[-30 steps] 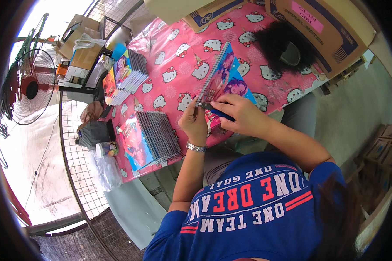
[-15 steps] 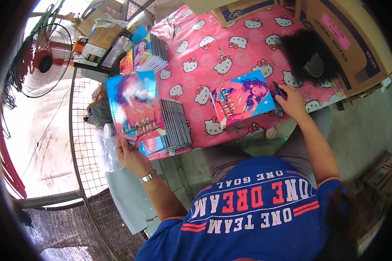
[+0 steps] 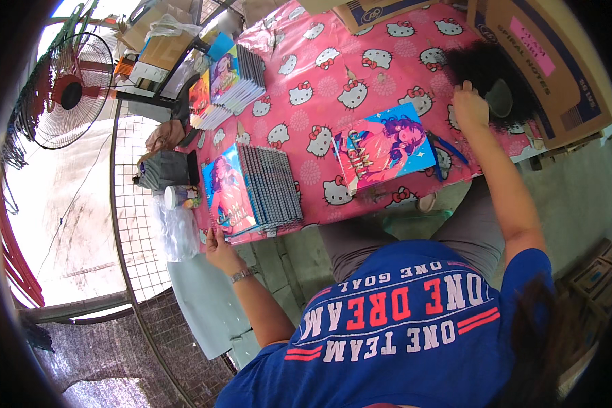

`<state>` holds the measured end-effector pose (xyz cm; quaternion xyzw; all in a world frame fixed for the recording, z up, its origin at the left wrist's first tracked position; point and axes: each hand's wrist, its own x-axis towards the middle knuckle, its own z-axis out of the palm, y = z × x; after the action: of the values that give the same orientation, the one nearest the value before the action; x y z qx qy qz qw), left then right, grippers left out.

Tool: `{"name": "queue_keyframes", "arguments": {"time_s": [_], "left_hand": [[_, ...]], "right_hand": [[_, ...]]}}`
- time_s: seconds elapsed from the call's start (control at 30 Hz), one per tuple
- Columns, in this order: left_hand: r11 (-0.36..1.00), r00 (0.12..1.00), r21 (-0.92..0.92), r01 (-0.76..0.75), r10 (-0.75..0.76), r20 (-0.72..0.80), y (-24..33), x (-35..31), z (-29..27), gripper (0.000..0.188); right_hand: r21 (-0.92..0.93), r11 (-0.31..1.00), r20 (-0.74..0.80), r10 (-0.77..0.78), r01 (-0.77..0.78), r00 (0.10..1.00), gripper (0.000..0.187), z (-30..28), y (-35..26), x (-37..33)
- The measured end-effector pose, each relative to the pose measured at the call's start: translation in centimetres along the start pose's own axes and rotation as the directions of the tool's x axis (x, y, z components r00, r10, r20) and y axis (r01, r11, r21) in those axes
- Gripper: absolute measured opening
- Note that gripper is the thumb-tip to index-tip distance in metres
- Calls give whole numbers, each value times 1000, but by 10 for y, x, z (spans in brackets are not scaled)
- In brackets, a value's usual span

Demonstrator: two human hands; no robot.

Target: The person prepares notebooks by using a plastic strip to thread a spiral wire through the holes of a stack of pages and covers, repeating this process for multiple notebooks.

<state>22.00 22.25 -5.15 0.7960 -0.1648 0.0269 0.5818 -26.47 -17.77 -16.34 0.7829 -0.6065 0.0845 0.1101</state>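
Note:
My left hand [image 3: 224, 253] is closed at the lower corner of a spiral notebook [image 3: 230, 194] with a blue and pink illustrated cover. That notebook lies on top of a tall stack of the same kind, whose coiled spines [image 3: 273, 187] face right. My right hand [image 3: 470, 109] reaches to the edge of a dark, bristly heap [image 3: 472, 71]; its fingers are curled, and what they hold, if anything, is too small to name. Between my arms lies a second pile of notebooks [image 3: 385, 149]. Blue-handled pliers [image 3: 449, 151] rest beside it on the right.
A pink patterned cloth [image 3: 306, 126] covers the table. More notebooks [image 3: 234, 81] are stacked at the far left. A large cardboard box [image 3: 557, 75] stands far right. At the left edge are a white-lidded jar [image 3: 173, 197] and a grey bag [image 3: 166, 166]; a fan [image 3: 68, 95] stands beyond.
My left hand has lowered the raised notebook onto the left stack. My right hand has let go of the pliers, now on the table, and moved away to the dark heap.

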Motion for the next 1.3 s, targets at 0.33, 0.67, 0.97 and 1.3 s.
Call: {"name": "queue_keyframes", "arguments": {"time_s": [0.33, 0.67, 0.97, 1.3], "left_hand": [[799, 812, 223, -559, 582, -48, 59, -23, 57, 30], [664, 227, -62, -745, 339, 913, 74, -152, 354, 26], [881, 379, -50, -471, 253, 890, 116, -130, 324, 21], [393, 34, -352, -849, 707, 707, 140, -155, 237, 22]], "right_hand": [[413, 908, -74, 110, -70, 991, 25, -22, 4, 7], [822, 567, -50, 168, -55, 985, 24, -76, 1, -8], [975, 221, -1, -58, 13, 998, 32, -89, 9, -66], [886, 385, -175, -239, 259, 955, 20, -138, -25, -82]]}}
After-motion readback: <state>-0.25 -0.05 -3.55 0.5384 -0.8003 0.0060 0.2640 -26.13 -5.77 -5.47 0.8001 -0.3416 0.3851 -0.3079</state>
